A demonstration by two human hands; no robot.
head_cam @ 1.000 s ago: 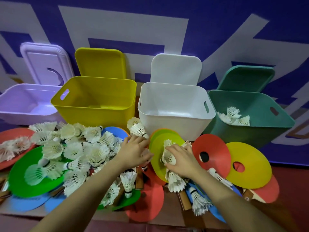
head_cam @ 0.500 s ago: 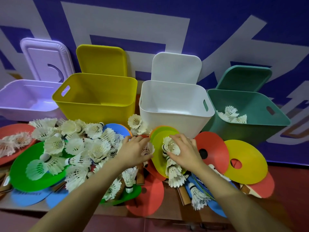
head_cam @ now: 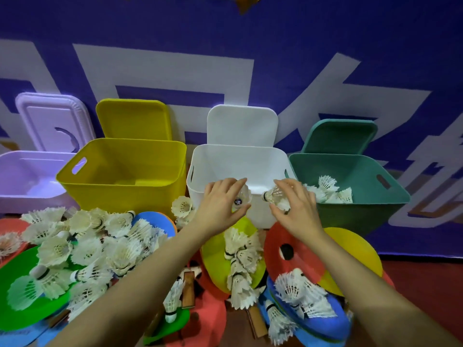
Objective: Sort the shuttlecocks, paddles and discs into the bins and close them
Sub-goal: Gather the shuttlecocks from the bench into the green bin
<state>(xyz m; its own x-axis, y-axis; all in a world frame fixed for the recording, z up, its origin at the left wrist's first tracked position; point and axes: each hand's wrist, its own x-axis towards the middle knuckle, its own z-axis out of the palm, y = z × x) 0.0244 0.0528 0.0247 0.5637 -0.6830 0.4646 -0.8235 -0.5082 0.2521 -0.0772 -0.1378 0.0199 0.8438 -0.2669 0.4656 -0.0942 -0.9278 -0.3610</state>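
Note:
My left hand (head_cam: 220, 204) grips a white shuttlecock (head_cam: 244, 196) in front of the white bin (head_cam: 240, 156). My right hand (head_cam: 298, 206) grips another shuttlecock (head_cam: 274, 196) just to the right, near the white bin's front right corner. The green bin (head_cam: 358, 206) at the right holds several shuttlecocks (head_cam: 330, 190). A big heap of white shuttlecocks (head_cam: 85, 246) lies at the left over a green disc (head_cam: 15, 314). More shuttlecocks lie on a yellow-green disc (head_cam: 215, 256), beside a red disc (head_cam: 300, 254) with a hole and a yellow disc (head_cam: 355, 249). Wooden paddle handles (head_cam: 188, 289) poke out below.
A yellow bin (head_cam: 120, 191) and a lilac bin (head_cam: 22, 171) stand open at the left. All four lids lean upright against the blue-and-white wall behind: lilac (head_cam: 47, 118), yellow (head_cam: 132, 118), white (head_cam: 243, 126), green (head_cam: 340, 136). Blue discs (head_cam: 333, 314) lie at the lower right.
Both hands have risen from the pile, each with a shuttlecock, up to the white bin's front. The view has tilted upward and moved closer.

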